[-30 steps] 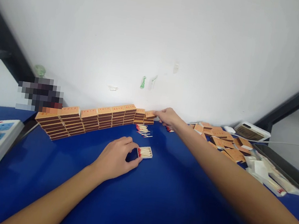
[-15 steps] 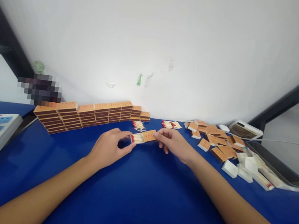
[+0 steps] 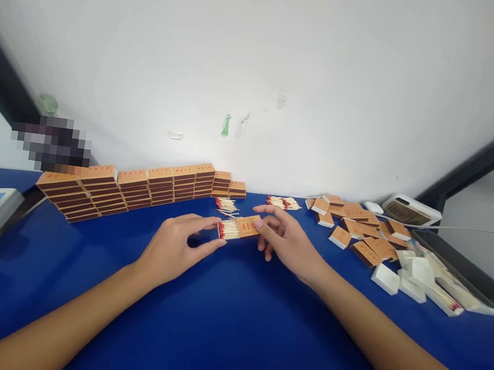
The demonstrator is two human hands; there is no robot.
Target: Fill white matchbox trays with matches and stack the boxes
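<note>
Now right hand (image 3: 288,244) has returned to matchbox (image 3: 239,228).

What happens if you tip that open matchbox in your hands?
The matchbox is half open, with red-tipped matches showing, so they would likely spill. It looks like light, thin cardboard, probably easy to crush. The left hand and right hand hold its ends, which should steady it.

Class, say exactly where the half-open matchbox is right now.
In the head view the matchbox is at centre, held between the left hand and right hand over the blue table, just in front of loose matches.
</note>
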